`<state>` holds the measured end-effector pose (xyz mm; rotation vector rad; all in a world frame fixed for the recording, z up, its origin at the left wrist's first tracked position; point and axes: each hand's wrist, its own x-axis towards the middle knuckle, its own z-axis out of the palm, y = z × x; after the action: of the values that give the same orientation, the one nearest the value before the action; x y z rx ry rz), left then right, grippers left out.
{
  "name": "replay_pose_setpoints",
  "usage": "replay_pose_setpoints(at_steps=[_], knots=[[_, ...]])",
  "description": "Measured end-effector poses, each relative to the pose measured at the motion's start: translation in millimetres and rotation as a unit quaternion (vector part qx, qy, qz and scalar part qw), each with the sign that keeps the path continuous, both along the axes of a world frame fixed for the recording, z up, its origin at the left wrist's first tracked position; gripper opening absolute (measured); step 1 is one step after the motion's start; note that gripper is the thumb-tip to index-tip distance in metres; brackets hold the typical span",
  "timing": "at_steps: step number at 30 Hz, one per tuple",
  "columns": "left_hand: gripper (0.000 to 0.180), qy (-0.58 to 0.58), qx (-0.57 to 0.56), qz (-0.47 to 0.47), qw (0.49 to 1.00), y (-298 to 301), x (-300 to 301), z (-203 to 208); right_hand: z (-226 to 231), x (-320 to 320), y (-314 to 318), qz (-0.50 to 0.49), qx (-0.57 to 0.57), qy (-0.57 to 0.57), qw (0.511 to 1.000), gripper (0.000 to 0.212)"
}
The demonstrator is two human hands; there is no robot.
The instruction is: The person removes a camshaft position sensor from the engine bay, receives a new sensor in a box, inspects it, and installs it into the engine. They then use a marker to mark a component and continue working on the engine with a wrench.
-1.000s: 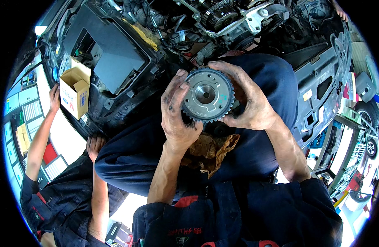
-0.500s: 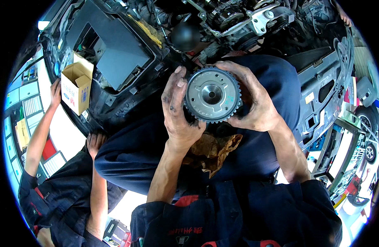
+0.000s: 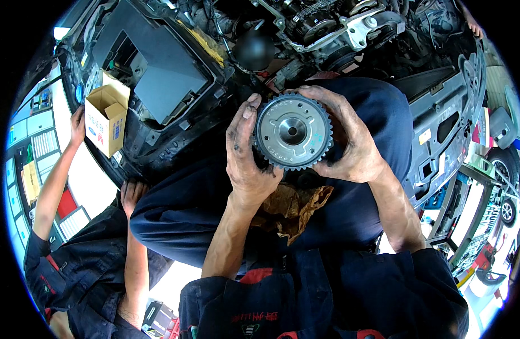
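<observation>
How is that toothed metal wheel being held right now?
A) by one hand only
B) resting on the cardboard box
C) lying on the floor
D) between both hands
D: the left hand and the right hand grip the toothed cam sprocket from either side.

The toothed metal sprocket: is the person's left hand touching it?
Touching. The head view shows the left hand with thumb and fingers pressed against the toothed sprocket's left rim.

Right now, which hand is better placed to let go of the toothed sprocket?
Probably the left hand: it only flanks the toothed sprocket, while the right hand wraps over its rim.
</observation>
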<state>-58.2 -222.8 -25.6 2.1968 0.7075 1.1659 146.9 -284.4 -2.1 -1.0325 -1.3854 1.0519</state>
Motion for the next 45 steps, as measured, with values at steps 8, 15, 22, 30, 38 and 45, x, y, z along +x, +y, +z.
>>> replay_pose_setpoints(at_steps=[8,15,22,30,38,45], knots=[[0.065,0.089,-0.061,-0.031,0.994,1,5,19,2,0,4,-0.011,-0.055,-0.036,0.998,0.092],[0.050,0.095,-0.273,0.008,0.957,-4,2,18,-9,-3,2,0.028,-0.184,-0.026,0.982,0.068],[0.052,0.096,-0.248,0.015,0.964,-2,0,15,-10,-6,4,0.024,-0.188,0.031,0.981,0.058],[0.047,0.013,-0.381,0.021,0.924,-6,3,16,-17,-4,4,0.023,-0.209,0.043,0.977,0.058],[0.041,-0.160,-0.571,0.005,0.805,-3,2,32,-8,-15,5,-0.082,-0.124,-0.116,0.982,0.064],[0.048,-0.055,-0.494,0.025,0.867,-7,-13,34,4,-19,9,-0.140,0.123,-0.141,0.972,0.036]])
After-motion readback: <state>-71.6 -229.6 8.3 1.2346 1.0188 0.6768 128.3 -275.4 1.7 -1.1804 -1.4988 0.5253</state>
